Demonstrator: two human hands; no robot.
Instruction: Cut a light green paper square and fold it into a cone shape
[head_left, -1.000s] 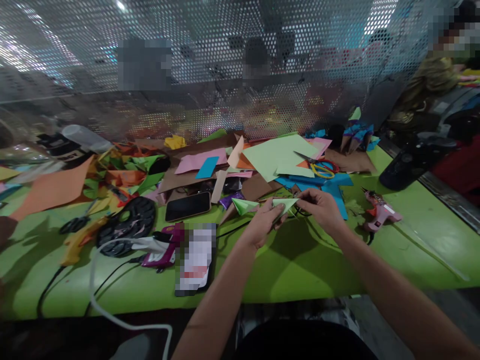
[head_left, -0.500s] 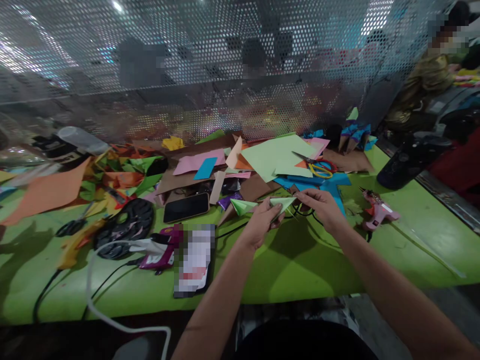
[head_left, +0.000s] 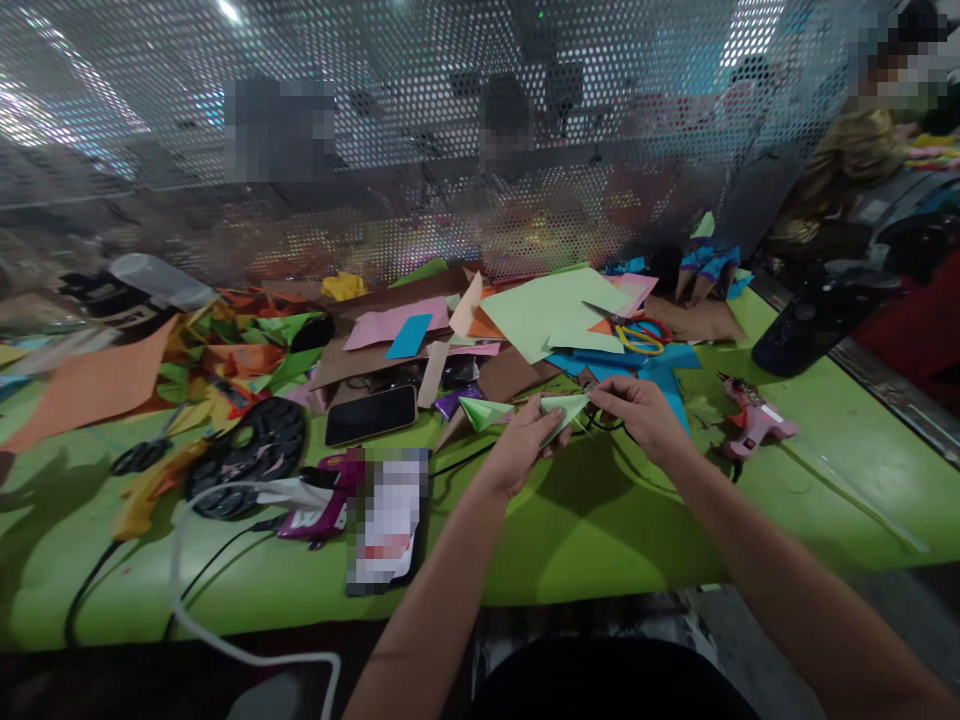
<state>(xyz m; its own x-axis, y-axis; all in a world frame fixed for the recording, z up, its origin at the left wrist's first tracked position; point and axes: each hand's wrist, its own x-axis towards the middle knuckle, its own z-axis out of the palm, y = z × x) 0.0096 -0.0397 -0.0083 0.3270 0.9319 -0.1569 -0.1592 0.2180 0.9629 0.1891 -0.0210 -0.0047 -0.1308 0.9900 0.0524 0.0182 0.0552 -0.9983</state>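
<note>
My left hand [head_left: 529, 440] is closed around a folded piece of pale green paper [head_left: 566, 412], its thumb lying across the front. The fingers of my right hand [head_left: 634, 408] pinch the pointed right tip of that same piece; they partly hide the tip. Just left of my left hand, a second folded green paper piece [head_left: 482, 413] rests on the table. Beyond my hands lie scissors [head_left: 637, 335] with red and yellow handles, on top of blue paper [head_left: 667, 385] and a large pale green sheet [head_left: 547, 310].
A pink glue gun [head_left: 757, 425] and a dark bottle [head_left: 821, 315] stand right. Left are a black phone [head_left: 371, 415], a purple power strip [head_left: 326, 510] with a white cable, a yellow glue gun [head_left: 157, 485] and an orange sheet [head_left: 97, 380]. A perforated metal panel [head_left: 420, 190] closes the back.
Both hands keep their hold on the pale green paper, with only a very slight shift of the fingers. The view has moved a little; the table items lie as before.
</note>
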